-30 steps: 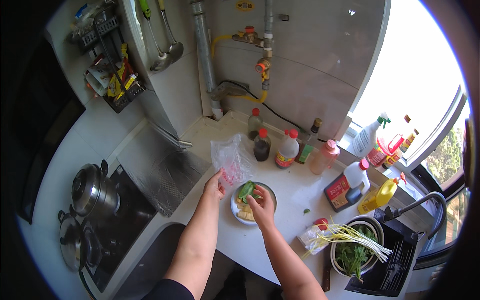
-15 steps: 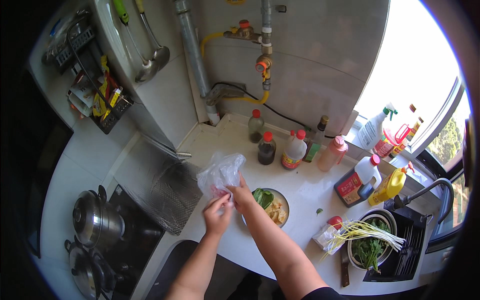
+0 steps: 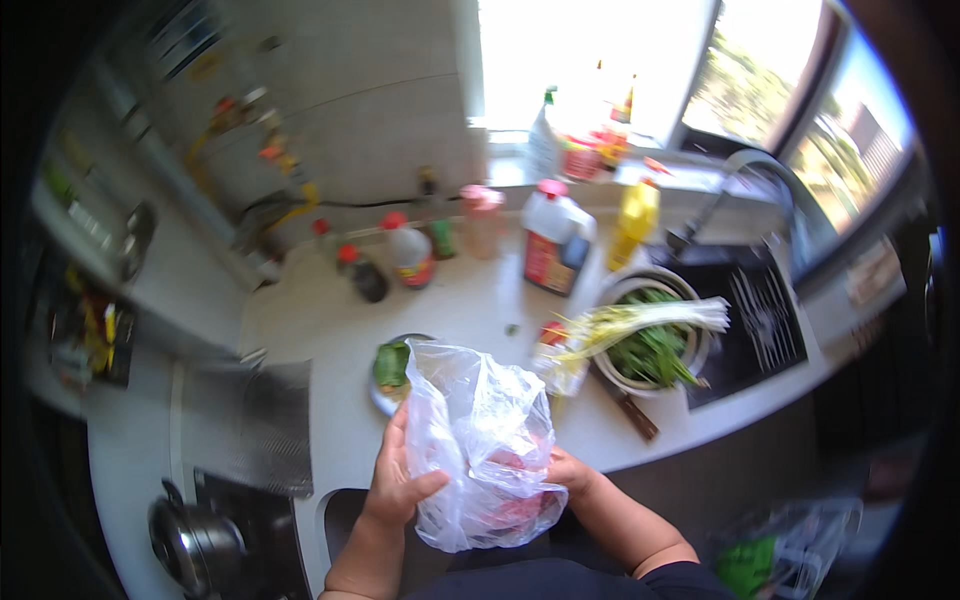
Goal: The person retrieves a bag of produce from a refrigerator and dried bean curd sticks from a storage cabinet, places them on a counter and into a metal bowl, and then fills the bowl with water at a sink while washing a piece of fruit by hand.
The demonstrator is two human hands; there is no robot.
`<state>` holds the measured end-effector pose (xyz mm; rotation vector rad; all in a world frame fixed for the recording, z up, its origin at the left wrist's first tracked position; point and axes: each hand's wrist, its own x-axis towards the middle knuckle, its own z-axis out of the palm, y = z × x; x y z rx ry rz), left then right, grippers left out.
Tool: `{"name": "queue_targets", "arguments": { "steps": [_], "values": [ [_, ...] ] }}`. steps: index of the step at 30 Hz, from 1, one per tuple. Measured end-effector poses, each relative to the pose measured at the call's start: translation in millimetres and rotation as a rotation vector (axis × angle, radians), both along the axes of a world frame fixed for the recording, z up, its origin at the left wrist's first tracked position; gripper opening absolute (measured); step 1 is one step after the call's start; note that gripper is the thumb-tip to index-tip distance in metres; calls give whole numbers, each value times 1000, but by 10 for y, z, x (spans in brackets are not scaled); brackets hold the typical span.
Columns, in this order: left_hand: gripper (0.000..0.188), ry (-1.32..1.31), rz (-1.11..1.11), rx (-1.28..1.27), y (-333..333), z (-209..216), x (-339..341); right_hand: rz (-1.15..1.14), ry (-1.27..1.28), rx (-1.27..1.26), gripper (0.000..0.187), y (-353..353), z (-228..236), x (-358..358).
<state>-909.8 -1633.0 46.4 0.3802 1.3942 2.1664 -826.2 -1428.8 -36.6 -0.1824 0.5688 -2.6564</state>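
A crinkled clear plastic bag [image 3: 480, 430] hangs between my hands in front of the counter edge, with something pinkish-red showing through its lower part. My left hand [image 3: 398, 478] grips the bag's left side, thumb across the front. From the right, my right hand [image 3: 568, 472] holds the other side, its fingers partly hidden by the plastic. Behind the bag and to the left, a plate [image 3: 384, 402] with green leaves [image 3: 391, 365] on it is partly covered from view.
White stalks [image 3: 650, 330] lie across a bowl of greens [image 3: 650, 362] beside the black sink [image 3: 725, 375]. A knife [image 3: 636, 415] rests near the counter edge. Several bottles, including a large dark jug [image 3: 555, 245], line the back. A steel pot [image 3: 195, 545] stands at lower left.
My view has swung right, blurring the scene. The bag has come from above the counter to near my body and is spread wider, with my hands now on opposite sides.
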Motion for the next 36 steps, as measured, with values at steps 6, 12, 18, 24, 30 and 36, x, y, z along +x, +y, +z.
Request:
{"name": "queue_targets", "arguments": {
  "steps": [6, 12, 18, 24, 30, 36],
  "values": [
    [44, -8, -115, 7, 1172, -57, 956, -611, 7, 54, 54, 701, 52, 1696],
    [33, -72, -460, -2, 2357, -223, 2245, -1403, -530, 134, 38, 1044, -363, 3684],
    [20, -53, -850, -207, 3276, -700, 4016, -1927, -1405, 706, 19, 943, -743, 5773],
    [14, 67, -1166, -555, 3738, -1681, 5551, -1856, -1840, 1021, 17, 649, -1304, 7002],
    [16, 629, -1329, -779, 3971, -3425, 6005, -1752, -2048, 705, 31, 418, -1733, 7296],
    [23, -242, -1507, -936, 4369, -2981, 6682, -1768, -2305, 783, 56, 452, -1940, 7503]
  ]
}}
